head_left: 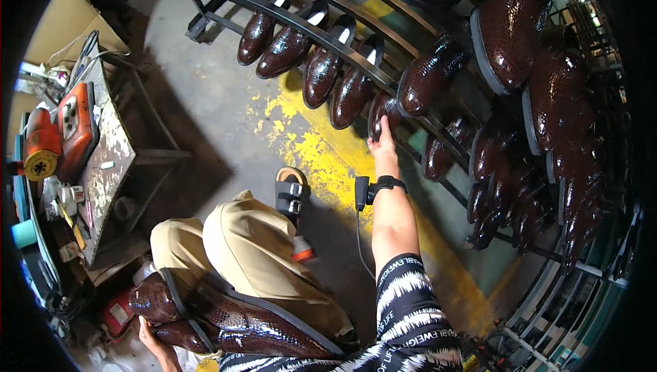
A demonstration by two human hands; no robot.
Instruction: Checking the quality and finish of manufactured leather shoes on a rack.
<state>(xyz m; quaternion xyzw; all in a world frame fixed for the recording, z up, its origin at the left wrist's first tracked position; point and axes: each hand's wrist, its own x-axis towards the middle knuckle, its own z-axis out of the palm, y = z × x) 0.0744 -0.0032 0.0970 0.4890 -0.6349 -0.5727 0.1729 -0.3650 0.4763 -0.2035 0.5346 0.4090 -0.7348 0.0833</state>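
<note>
At eight o'clock, the left hand (161, 350) curls around glossy dark-brown, scale-textured shoes (274, 333) lying toward its two o'clock. Rightward, the right hand's (384, 145) fingers touch a matching rounded-toe shoe (378, 107) at their twelve o'clock, on the black metal rack (198, 29); I cannot tell whether they grip.

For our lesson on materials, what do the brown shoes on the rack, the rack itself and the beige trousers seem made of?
Brown shoes: glossy leather or imitation leather, perhaps; scale-patterned uppers show bright highlights.
Rack: probably dark-painted metal; slim bars catch a dull sheen.
Beige trousers: apparently woven fabric, matt, with soft folds and creases.
</note>
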